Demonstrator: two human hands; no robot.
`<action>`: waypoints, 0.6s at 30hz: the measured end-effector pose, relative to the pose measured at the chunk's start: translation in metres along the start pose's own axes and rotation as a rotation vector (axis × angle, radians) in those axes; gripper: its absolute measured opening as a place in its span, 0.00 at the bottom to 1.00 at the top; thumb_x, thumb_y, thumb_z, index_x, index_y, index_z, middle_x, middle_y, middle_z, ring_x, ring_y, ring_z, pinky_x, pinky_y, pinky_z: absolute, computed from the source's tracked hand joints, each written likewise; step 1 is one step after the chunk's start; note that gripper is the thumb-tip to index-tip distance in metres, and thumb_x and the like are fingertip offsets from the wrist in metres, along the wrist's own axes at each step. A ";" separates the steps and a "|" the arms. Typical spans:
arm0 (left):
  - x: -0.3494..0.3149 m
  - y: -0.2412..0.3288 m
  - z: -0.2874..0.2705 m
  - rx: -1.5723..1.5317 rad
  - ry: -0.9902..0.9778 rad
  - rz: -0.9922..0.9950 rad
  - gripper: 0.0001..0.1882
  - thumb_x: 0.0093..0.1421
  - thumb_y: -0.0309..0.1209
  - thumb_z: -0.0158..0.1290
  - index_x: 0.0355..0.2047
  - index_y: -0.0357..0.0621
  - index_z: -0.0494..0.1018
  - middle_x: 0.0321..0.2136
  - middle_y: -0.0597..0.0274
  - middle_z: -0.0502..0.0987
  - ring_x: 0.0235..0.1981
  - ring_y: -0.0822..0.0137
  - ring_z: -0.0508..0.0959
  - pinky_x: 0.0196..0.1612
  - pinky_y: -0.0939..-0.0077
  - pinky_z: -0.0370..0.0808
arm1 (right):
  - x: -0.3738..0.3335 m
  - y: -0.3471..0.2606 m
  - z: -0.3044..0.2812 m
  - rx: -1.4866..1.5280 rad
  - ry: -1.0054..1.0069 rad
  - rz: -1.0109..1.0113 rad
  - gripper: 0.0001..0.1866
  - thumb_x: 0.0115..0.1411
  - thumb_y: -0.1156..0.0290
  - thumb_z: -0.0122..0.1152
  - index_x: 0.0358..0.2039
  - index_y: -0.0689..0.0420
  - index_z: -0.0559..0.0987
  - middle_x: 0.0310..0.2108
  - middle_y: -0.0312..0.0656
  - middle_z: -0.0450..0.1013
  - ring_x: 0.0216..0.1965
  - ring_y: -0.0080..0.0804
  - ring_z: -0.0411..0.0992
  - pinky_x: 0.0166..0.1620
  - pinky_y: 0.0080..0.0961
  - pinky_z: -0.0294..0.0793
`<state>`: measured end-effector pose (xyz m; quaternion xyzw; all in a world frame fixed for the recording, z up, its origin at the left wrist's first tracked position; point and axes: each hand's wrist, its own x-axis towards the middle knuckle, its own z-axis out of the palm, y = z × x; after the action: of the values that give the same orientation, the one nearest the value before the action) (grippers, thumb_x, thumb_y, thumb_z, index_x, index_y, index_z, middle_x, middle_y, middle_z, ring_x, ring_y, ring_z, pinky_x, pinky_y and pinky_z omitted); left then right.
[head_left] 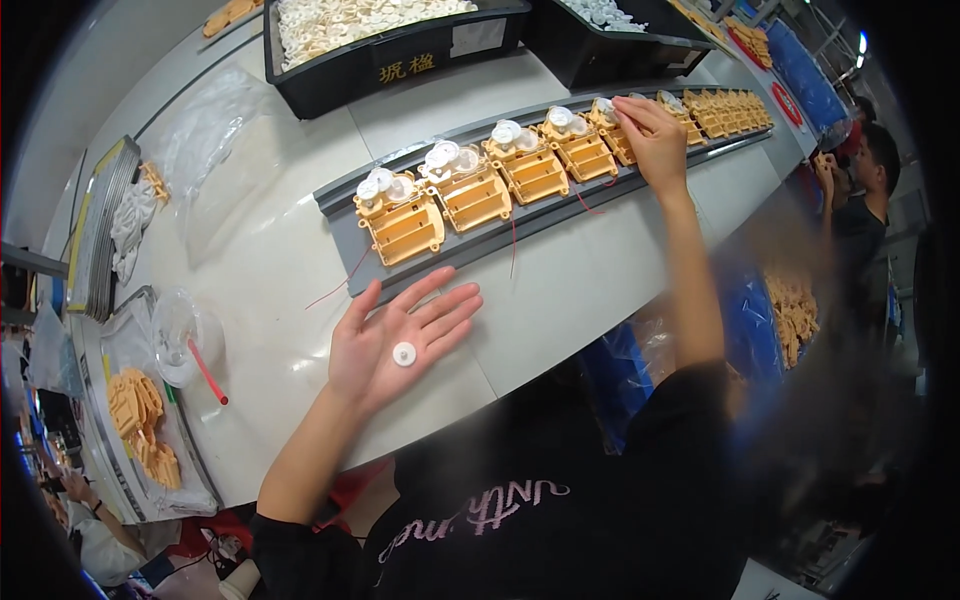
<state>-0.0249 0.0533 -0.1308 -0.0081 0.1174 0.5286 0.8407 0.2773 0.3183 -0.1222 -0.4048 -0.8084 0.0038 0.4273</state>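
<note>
A black shirt is filling the lower edge, nearest the camera. Just beyond it, a white disc with a small raised hub is lying on the palm of the left grip, which is facing up, released, its fingers spreading flat. The right grip is reaching across to a row of yellow housings, thumb and fingertips pinching together over the white parts on one; I cannot tell whether they are grasping a piece. The nearer housings are carrying round white parts along their far ends, and thin red wires are trailing from some. The row is sitting on a long grey tray, which is resting on a pale worktop.

Behind the tray, two black bins are holding small white pieces. To the left, clear plastic film is spreading out, and a clear cup is standing near more yellow parts. Off to the right, a co-worker in dark clothing is appearing beyond the worktop.
</note>
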 end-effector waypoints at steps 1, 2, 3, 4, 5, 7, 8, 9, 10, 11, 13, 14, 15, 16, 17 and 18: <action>0.000 0.001 -0.001 0.007 -0.003 -0.007 0.36 0.65 0.47 0.35 0.63 0.31 0.47 0.61 0.34 0.52 0.65 0.46 0.52 0.67 0.56 0.49 | 0.001 0.000 0.002 -0.011 -0.012 -0.014 0.09 0.55 0.78 0.60 0.37 0.61 0.82 0.36 0.41 0.78 0.38 0.30 0.76 0.40 0.20 0.75; -0.001 0.000 -0.001 0.012 -0.006 -0.015 0.36 0.65 0.47 0.35 0.63 0.31 0.47 0.61 0.34 0.52 0.65 0.46 0.52 0.67 0.56 0.49 | 0.001 -0.001 0.003 -0.006 -0.016 -0.015 0.09 0.55 0.78 0.60 0.37 0.61 0.82 0.36 0.41 0.78 0.38 0.30 0.76 0.40 0.20 0.75; -0.001 0.000 -0.001 0.009 -0.002 -0.011 0.36 0.65 0.47 0.35 0.63 0.31 0.47 0.61 0.34 0.52 0.65 0.46 0.52 0.67 0.56 0.49 | 0.001 -0.001 0.004 0.000 -0.022 -0.016 0.09 0.55 0.78 0.60 0.37 0.61 0.82 0.36 0.41 0.78 0.37 0.30 0.76 0.40 0.20 0.75; -0.001 0.000 -0.001 0.003 -0.005 -0.013 0.36 0.65 0.47 0.35 0.63 0.31 0.47 0.61 0.33 0.52 0.65 0.46 0.52 0.67 0.56 0.49 | 0.000 -0.001 0.005 0.006 -0.028 -0.016 0.09 0.55 0.78 0.60 0.37 0.61 0.82 0.36 0.41 0.78 0.37 0.30 0.77 0.40 0.20 0.75; -0.001 0.001 -0.001 -0.004 -0.009 -0.013 0.36 0.65 0.47 0.36 0.63 0.31 0.47 0.61 0.33 0.51 0.65 0.46 0.51 0.67 0.56 0.49 | 0.001 -0.002 0.005 0.010 -0.033 -0.018 0.09 0.55 0.78 0.60 0.37 0.61 0.82 0.36 0.41 0.78 0.37 0.30 0.77 0.40 0.20 0.75; -0.001 0.001 -0.001 0.031 0.007 -0.011 0.37 0.64 0.49 0.36 0.64 0.32 0.47 0.62 0.34 0.51 0.65 0.46 0.52 0.67 0.56 0.50 | 0.001 -0.003 0.003 -0.005 -0.034 -0.026 0.09 0.55 0.78 0.60 0.37 0.61 0.81 0.37 0.41 0.78 0.36 0.30 0.77 0.40 0.21 0.75; -0.001 0.001 -0.001 0.069 0.020 -0.015 0.38 0.64 0.50 0.37 0.64 0.33 0.46 0.62 0.34 0.51 0.65 0.46 0.52 0.66 0.56 0.51 | 0.002 -0.003 0.003 -0.003 -0.039 -0.028 0.09 0.55 0.78 0.60 0.37 0.61 0.81 0.37 0.41 0.78 0.36 0.30 0.77 0.40 0.21 0.75; 0.000 0.001 -0.001 0.065 0.022 -0.012 0.38 0.64 0.50 0.37 0.64 0.33 0.46 0.62 0.34 0.51 0.65 0.46 0.52 0.66 0.56 0.51 | 0.002 -0.002 0.003 -0.008 -0.026 -0.047 0.08 0.55 0.78 0.60 0.36 0.61 0.81 0.36 0.41 0.78 0.36 0.32 0.76 0.39 0.21 0.75; 0.000 0.001 -0.001 0.057 0.020 -0.014 0.38 0.64 0.50 0.37 0.64 0.33 0.46 0.62 0.34 0.51 0.65 0.46 0.52 0.67 0.56 0.51 | 0.002 -0.002 0.003 -0.013 -0.012 -0.066 0.08 0.54 0.78 0.59 0.36 0.61 0.81 0.35 0.41 0.77 0.35 0.33 0.76 0.38 0.22 0.74; 0.000 0.002 -0.001 0.050 0.018 -0.016 0.38 0.64 0.50 0.37 0.64 0.33 0.46 0.62 0.34 0.51 0.65 0.46 0.52 0.67 0.56 0.51 | 0.002 -0.002 0.003 -0.010 -0.016 -0.067 0.08 0.54 0.78 0.59 0.36 0.61 0.81 0.35 0.41 0.77 0.35 0.33 0.76 0.38 0.22 0.74; -0.001 0.002 -0.002 0.053 0.016 -0.013 0.38 0.64 0.50 0.37 0.64 0.33 0.46 0.62 0.34 0.51 0.65 0.46 0.52 0.67 0.56 0.51 | 0.002 -0.003 0.003 -0.019 -0.038 -0.052 0.09 0.54 0.78 0.59 0.36 0.61 0.81 0.35 0.41 0.77 0.35 0.34 0.76 0.39 0.22 0.74; -0.001 0.002 -0.002 0.060 0.013 -0.013 0.38 0.64 0.50 0.36 0.64 0.33 0.46 0.62 0.34 0.51 0.65 0.46 0.52 0.67 0.56 0.50 | 0.002 -0.004 0.002 -0.017 -0.040 -0.052 0.09 0.54 0.78 0.59 0.36 0.61 0.81 0.35 0.41 0.77 0.35 0.34 0.76 0.39 0.22 0.74; -0.001 0.002 -0.003 0.058 0.014 -0.012 0.38 0.64 0.50 0.36 0.64 0.33 0.46 0.62 0.34 0.51 0.65 0.46 0.52 0.67 0.56 0.50 | 0.002 -0.005 0.001 -0.030 -0.061 -0.064 0.09 0.55 0.78 0.59 0.37 0.61 0.81 0.36 0.41 0.77 0.36 0.32 0.76 0.40 0.22 0.75; -0.001 0.002 -0.003 0.057 0.011 -0.011 0.38 0.64 0.50 0.36 0.64 0.32 0.46 0.62 0.34 0.51 0.65 0.46 0.52 0.67 0.56 0.50 | 0.003 -0.005 0.000 -0.042 -0.081 -0.075 0.09 0.55 0.78 0.60 0.38 0.61 0.81 0.37 0.40 0.78 0.37 0.30 0.76 0.40 0.21 0.75; -0.001 0.002 -0.003 0.057 0.007 -0.011 0.38 0.64 0.50 0.36 0.64 0.32 0.46 0.62 0.34 0.51 0.65 0.46 0.52 0.67 0.56 0.50 | 0.003 -0.005 0.000 -0.042 -0.082 -0.076 0.09 0.55 0.78 0.60 0.38 0.61 0.81 0.37 0.40 0.78 0.37 0.30 0.76 0.40 0.21 0.75; -0.001 0.002 -0.003 0.056 0.007 -0.011 0.38 0.64 0.50 0.36 0.64 0.32 0.46 0.62 0.34 0.51 0.65 0.46 0.52 0.67 0.56 0.50 | 0.002 -0.005 0.000 -0.053 -0.087 -0.077 0.09 0.55 0.78 0.59 0.38 0.61 0.81 0.38 0.40 0.77 0.37 0.31 0.76 0.40 0.21 0.75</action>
<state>-0.0274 0.0531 -0.1335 0.0127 0.1351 0.5204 0.8431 0.2737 0.3168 -0.1187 -0.3838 -0.8411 -0.0165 0.3808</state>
